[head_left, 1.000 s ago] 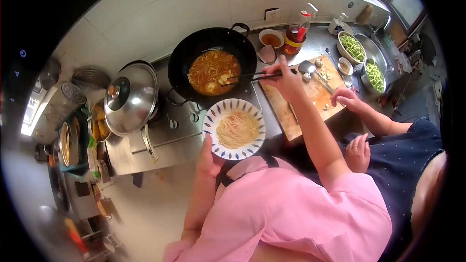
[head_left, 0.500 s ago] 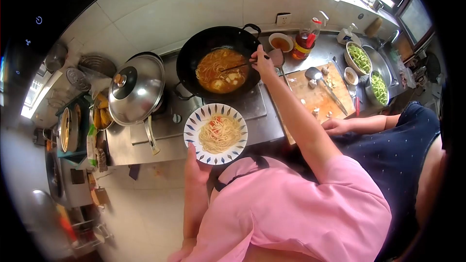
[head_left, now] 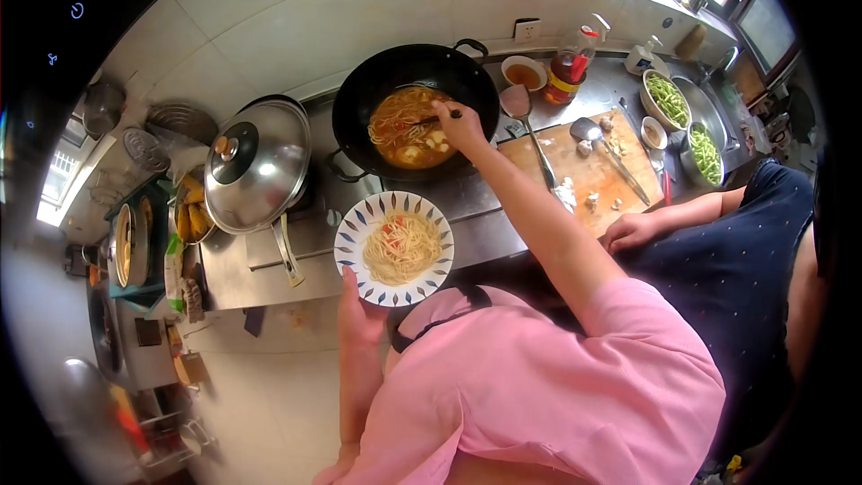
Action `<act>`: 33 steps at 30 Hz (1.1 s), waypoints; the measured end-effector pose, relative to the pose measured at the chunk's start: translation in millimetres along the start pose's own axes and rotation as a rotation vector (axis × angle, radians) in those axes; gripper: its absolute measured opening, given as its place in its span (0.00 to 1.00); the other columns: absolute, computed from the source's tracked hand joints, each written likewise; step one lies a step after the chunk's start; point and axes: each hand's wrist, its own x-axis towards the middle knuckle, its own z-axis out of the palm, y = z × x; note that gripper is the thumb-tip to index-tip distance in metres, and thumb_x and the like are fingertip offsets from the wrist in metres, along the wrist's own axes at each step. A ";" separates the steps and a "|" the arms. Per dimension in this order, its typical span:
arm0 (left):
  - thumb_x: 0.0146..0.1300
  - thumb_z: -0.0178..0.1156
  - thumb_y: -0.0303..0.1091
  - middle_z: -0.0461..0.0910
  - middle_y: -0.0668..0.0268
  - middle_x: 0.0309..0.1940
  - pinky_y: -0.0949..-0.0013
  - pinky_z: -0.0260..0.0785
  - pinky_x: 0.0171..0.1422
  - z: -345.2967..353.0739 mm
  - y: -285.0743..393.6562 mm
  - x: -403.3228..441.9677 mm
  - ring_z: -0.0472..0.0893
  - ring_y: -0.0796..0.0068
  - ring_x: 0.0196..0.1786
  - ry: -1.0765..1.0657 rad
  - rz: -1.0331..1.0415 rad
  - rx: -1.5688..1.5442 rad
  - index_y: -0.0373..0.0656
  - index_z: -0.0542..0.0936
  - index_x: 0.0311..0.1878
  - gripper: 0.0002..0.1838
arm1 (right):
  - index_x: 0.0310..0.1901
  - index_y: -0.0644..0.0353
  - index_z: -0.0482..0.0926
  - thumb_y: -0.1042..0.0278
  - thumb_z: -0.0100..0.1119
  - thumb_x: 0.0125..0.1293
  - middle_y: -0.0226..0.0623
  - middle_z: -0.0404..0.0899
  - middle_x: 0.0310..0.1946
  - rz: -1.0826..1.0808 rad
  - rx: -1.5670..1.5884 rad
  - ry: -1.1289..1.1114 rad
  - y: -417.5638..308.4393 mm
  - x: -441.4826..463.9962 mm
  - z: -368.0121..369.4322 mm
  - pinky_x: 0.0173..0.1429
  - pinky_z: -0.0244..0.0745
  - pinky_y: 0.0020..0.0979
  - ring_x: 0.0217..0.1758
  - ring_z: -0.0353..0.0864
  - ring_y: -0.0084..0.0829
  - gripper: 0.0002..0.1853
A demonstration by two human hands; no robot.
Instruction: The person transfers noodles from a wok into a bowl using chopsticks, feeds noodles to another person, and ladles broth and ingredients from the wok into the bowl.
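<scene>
My left hand [head_left: 362, 313] grips the near-left edge of a white plate [head_left: 347, 238] with a blue leaf pattern, held in front of the counter. Pale noodles [head_left: 404, 256] with some red bits lie on it. Over the black wok [head_left: 359, 99], my right hand [head_left: 461, 130] is closed around dark chopsticks [head_left: 455, 114]. Their tips reach down among the noodles [head_left: 388, 133] in orange-red broth, but the fingers partly hide them. Whitish lumps, perhaps egg, float near the wok's right side.
A lidded pan [head_left: 260, 171] stands left of the wok. To the right are a spatula [head_left: 518, 103], a cutting board [head_left: 561, 162] with a ladle [head_left: 620, 166] and garlic, an oil bottle [head_left: 566, 81], a sauce bowl [head_left: 524, 74] and green beans [head_left: 666, 101]. Another person's hand [head_left: 628, 232] rests by the board.
My right hand has moved left and lower over the wok, bringing the chopsticks deeper among the noodles. The plate in my left hand has shifted slightly left.
</scene>
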 end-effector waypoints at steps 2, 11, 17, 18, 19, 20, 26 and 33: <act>0.69 0.46 0.50 0.65 0.62 0.64 0.56 0.61 0.65 -0.6 4.9 1.1 0.66 0.62 0.64 -0.006 -0.003 0.002 0.43 0.59 0.66 0.29 | 0.33 0.63 0.80 0.51 0.58 0.63 0.48 0.79 0.28 0.165 0.111 0.000 23.6 19.0 9.9 0.38 0.73 0.38 0.33 0.81 0.42 0.19; 0.69 0.46 0.51 0.66 0.62 0.63 0.55 0.63 0.64 0.3 13.1 6.9 0.67 0.62 0.64 0.007 -0.016 0.021 0.44 0.60 0.66 0.29 | 0.42 0.64 0.75 0.50 0.50 0.67 0.39 0.76 0.44 0.541 0.588 0.003 10.9 23.4 6.2 0.40 0.77 0.32 0.37 0.83 0.38 0.21; 0.68 0.47 0.51 0.65 0.61 0.63 0.55 0.62 0.65 10.7 14.1 16.4 0.67 0.62 0.64 -0.015 -0.044 0.047 0.43 0.59 0.66 0.30 | 0.38 0.61 0.79 0.51 0.52 0.67 0.32 0.79 0.37 0.187 0.293 -0.093 -48.7 -7.0 -44.4 0.39 0.76 0.25 0.35 0.82 0.27 0.18; 0.68 0.47 0.51 0.65 0.61 0.64 0.55 0.62 0.66 10.7 12.5 18.1 0.66 0.62 0.64 -0.020 -0.047 0.055 0.43 0.59 0.66 0.30 | 0.35 0.61 0.80 0.52 0.54 0.66 0.30 0.80 0.34 0.123 0.305 -0.019 -57.3 -13.5 -53.0 0.38 0.75 0.23 0.37 0.81 0.25 0.18; 0.68 0.46 0.51 0.65 0.61 0.64 0.55 0.61 0.66 11.8 11.4 21.0 0.66 0.62 0.65 -0.049 -0.063 0.046 0.42 0.59 0.66 0.30 | 0.37 0.62 0.80 0.52 0.54 0.66 0.31 0.80 0.35 0.150 0.429 0.002 -83.8 -27.3 -68.2 0.38 0.75 0.23 0.37 0.82 0.25 0.18; 0.68 0.46 0.51 0.65 0.61 0.64 0.55 0.61 0.66 12.7 10.1 24.9 0.66 0.62 0.65 -0.077 -0.081 0.036 0.42 0.59 0.66 0.30 | 0.38 0.62 0.79 0.52 0.53 0.66 0.32 0.80 0.35 0.146 0.514 -0.002 -86.7 -32.0 -75.8 0.38 0.75 0.23 0.37 0.82 0.26 0.18; 0.70 0.43 0.50 0.63 0.60 0.65 0.55 0.58 0.68 28.0 0.9 41.2 0.65 0.61 0.66 -0.195 -0.127 0.034 0.42 0.58 0.67 0.29 | 0.38 0.65 0.76 0.55 0.49 0.69 0.40 0.80 0.37 0.214 0.619 0.091 -95.3 -76.9 -133.0 0.41 0.78 0.27 0.37 0.83 0.31 0.18; 0.70 0.42 0.50 0.64 0.61 0.64 0.55 0.59 0.67 52.6 -9.9 39.2 0.66 0.61 0.65 -0.202 -0.157 0.053 0.42 0.59 0.66 0.28 | 0.37 0.68 0.78 0.66 0.53 0.67 0.42 0.80 0.38 0.202 0.629 -0.030 -126.6 -180.3 -184.0 0.46 0.79 0.28 0.41 0.81 0.30 0.12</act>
